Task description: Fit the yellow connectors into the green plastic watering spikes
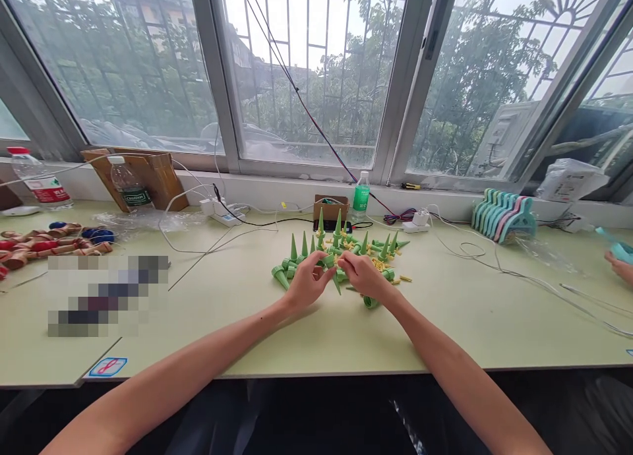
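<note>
My left hand (305, 282) is closed around a green plastic plant watering spike (337, 285), its pointed end showing below the fingers. Close against it, my right hand (364, 275) pinches at the spike's side; whatever lies between those fingertips is hidden. Several more green spikes (293, 248) stand upright or lie on their sides just beyond both hands. Small yellow plastic pieces (405, 279) are scattered among them and to their right. One spike (370, 302) rests under my right wrist.
A small cardboard box (330, 204) and a green-labelled bottle (361, 194) stand behind the spikes. Cables (534, 283) run across the right side. Small hangers (504, 216) stand back right, near another person's hand (620, 267). Red and blue wooden toys (54, 244) lie at left.
</note>
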The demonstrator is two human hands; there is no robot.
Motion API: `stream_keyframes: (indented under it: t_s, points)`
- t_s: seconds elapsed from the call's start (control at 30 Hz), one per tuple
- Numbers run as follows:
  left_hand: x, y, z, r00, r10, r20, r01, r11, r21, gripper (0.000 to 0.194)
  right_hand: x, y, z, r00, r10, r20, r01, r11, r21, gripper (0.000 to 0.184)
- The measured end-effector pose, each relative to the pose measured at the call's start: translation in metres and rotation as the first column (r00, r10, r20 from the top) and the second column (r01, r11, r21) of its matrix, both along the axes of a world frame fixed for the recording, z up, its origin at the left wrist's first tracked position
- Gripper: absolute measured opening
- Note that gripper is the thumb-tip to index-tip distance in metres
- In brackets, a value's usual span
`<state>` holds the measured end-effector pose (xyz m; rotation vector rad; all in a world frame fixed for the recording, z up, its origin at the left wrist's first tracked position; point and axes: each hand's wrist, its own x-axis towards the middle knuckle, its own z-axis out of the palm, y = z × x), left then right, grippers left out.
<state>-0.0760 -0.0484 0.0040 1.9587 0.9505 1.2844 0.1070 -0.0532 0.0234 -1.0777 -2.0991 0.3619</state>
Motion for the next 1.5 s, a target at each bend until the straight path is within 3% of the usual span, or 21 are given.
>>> stream_keyframes:
  t_s: [0.87, 1.5]
  points:
    - [0.004, -0.003, 0.002, 1.0, 0.023, -0.013, -0.022, 0.998, 0.058, 0.025, 0.002, -0.002, 0.003, 0.999, -0.031, 0.042, 0.03, 0.999, 0.009, 0.026]
    - [0.002, -0.004, 0.005, 0.998, 0.009, -0.061, 0.002, 0.983, 0.183, 0.017, -0.003, -0.004, 0.009, 0.994, 0.012, -0.109, -0.022, 0.996, -0.087, 0.04]
